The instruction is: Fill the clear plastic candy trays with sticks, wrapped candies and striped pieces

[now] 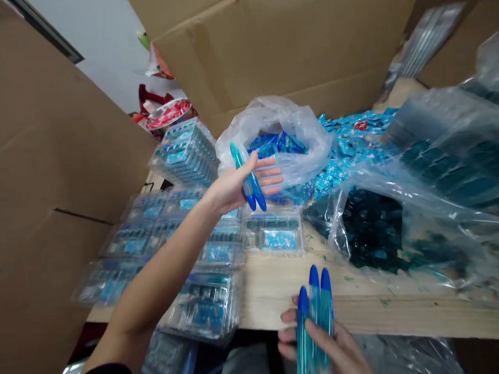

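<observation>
In the head view, by the left hand (236, 188): two blue-tipped pens (257, 195) are pinned by the thumb across the palm, with the fingers straight and spread.
Right hand (337, 346): three blue-capped pens (315, 300) are gripped side by side, tips up, under the thumb, with the fingers loosely bent, near the table's front edge.
White bag (271, 111): blue pieces (278, 144) are contained in it, behind the left hand; whether it is touched cannot be told.
Wooden table (271, 302): clear trays (273, 254) are laid out and stacked at left.
Clear bag (337, 219): dark teal pieces (373, 231) are held inside, at right.
Cardboard (277, 53): it is stood behind the white bag.
</observation>
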A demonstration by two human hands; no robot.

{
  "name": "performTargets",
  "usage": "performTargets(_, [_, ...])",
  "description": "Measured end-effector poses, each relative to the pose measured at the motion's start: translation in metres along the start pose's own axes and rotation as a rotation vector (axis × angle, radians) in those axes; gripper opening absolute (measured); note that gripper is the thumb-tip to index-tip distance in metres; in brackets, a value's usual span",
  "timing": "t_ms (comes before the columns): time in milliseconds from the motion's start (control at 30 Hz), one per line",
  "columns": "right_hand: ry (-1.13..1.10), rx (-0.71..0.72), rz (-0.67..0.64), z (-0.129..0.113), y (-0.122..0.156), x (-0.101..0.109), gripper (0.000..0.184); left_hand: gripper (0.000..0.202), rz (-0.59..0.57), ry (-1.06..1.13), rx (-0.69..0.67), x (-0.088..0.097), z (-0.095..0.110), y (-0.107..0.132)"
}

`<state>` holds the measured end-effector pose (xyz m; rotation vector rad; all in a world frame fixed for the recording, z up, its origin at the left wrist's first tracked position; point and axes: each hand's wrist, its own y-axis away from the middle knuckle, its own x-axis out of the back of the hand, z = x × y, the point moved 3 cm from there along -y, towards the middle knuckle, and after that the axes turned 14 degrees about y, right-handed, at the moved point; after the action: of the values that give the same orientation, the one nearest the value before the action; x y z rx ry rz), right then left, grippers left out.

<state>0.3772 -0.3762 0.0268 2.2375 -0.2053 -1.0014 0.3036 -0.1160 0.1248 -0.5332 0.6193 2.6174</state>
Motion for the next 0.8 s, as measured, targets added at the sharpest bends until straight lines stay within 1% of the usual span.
performTargets(33, [-0.01, 0.015, 0.017, -0.006, 0.0, -0.005, 0.043, 0.039, -0.028, 0.009, 0.057, 0.003, -0.01, 0.014])
performTargets(67, [-0.021, 0.031, 0.024, -0.011, -0.002, -0.009, 0.04, 0.039, -0.06, 0.014, 0.085, 0.005, -0.02, 0.026])
performTargets(100, [-0.038, 0.047, 0.011, -0.016, -0.004, -0.014, 0.036, 0.038, -0.092, 0.01, 0.082, 0.007, -0.028, 0.038])
performTargets(200, [-0.065, 0.077, -0.084, -0.024, -0.012, -0.025, 0.03, 0.035, -0.216, -0.082, -0.029, 0.015, -0.045, 0.07])
performTargets(267, [-0.08, 0.099, -0.129, -0.025, -0.016, -0.028, 0.024, 0.039, -0.278, -0.244, -0.099, 0.021, -0.05, 0.092])
performTargets(300, [-0.087, 0.114, -0.141, -0.024, -0.016, -0.029, 0.02, 0.039, -0.29, -0.348, -0.125, 0.025, -0.051, 0.103])
performTargets(367, [-0.093, 0.154, -0.141, -0.023, -0.015, -0.029, 0.017, 0.036, -0.276, -0.52, -0.179, 0.032, -0.05, 0.123])
performTargets(400, [-0.088, 0.175, -0.131, -0.021, -0.014, -0.029, 0.016, 0.035, -0.254, -0.54, -0.196, 0.036, -0.049, 0.13])
performTargets(433, [-0.075, 0.194, -0.121, -0.02, -0.013, -0.029, 0.017, 0.035, -0.225, -0.498, -0.196, 0.039, -0.048, 0.136])
performTargets(467, [-0.054, 0.211, -0.107, -0.019, -0.012, -0.029, 0.017, 0.036, -0.193, -0.4, -0.168, 0.042, -0.048, 0.14])
performTargets(500, [-0.026, 0.226, -0.092, -0.018, -0.012, -0.029, 0.018, 0.036, -0.166, -0.268, -0.106, 0.044, -0.05, 0.142])
performTargets(567, [0.035, 0.256, -0.057, -0.017, -0.011, -0.03, 0.02, 0.032, -0.129, 0.011, 0.078, 0.046, -0.06, 0.141])
performTargets(633, [0.098, 0.287, -0.013, -0.016, -0.01, -0.03, 0.022, 0.024, -0.115, 0.208, 0.235, 0.046, -0.072, 0.139])
performTargets(667, [0.129, 0.295, 0.006, -0.015, -0.01, -0.029, 0.022, 0.022, -0.104, 0.273, 0.283, 0.046, -0.077, 0.138])
performTargets(733, [0.197, 0.285, 0.028, -0.013, -0.009, -0.027, 0.024, 0.024, -0.075, 0.361, 0.313, 0.047, -0.088, 0.137])
performTargets(800, [0.251, 0.249, 0.039, -0.01, -0.007, -0.023, 0.027, 0.024, -0.055, 0.397, 0.295, 0.046, -0.096, 0.139])
